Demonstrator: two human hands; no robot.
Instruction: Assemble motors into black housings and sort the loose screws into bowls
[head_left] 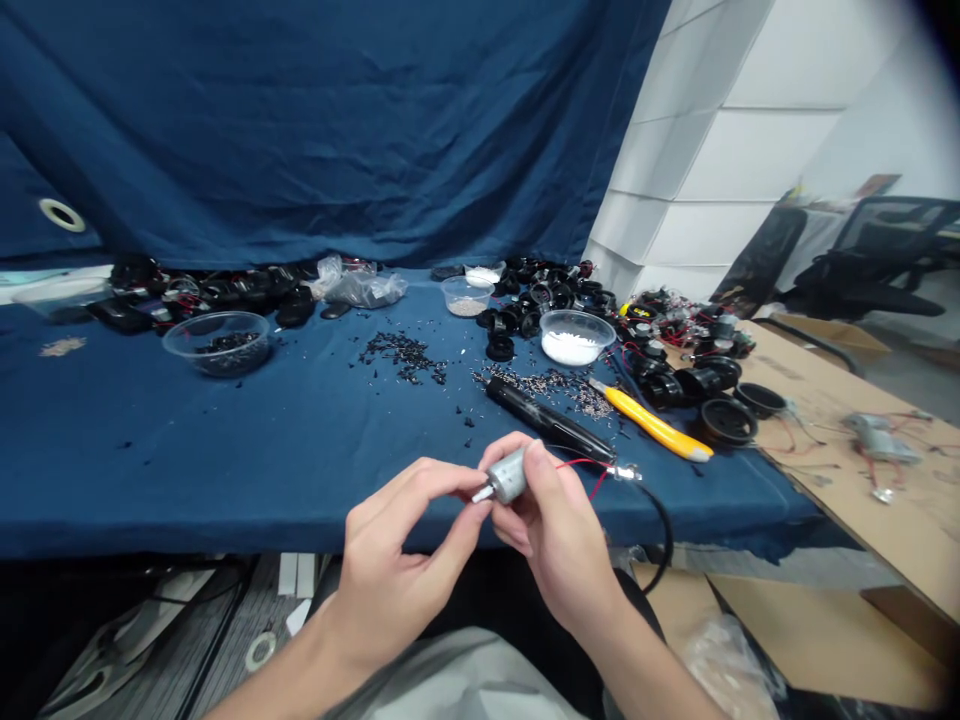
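A small silver motor [511,474] with red and black wires [581,466] is gripped in my right hand [551,525], just in front of the table's near edge. My left hand [397,545] pinches at the white tip on the motor's shaft end with thumb and forefinger. Both hands hover over my lap, below the blue-covered table [225,450]. Behind them on the cloth lie a black pen-shaped tool [547,420] and a yellow-handled tool [652,425].
Clear bowls hold black bits [217,343], white pellets [576,338] and tan grains [467,296]. Loose screws [405,355] are scattered mid-table. Black round housings [720,400] pile at the back and right. Cardboard [862,470] with more motors lies at right; an office chair [885,260] stands beyond.
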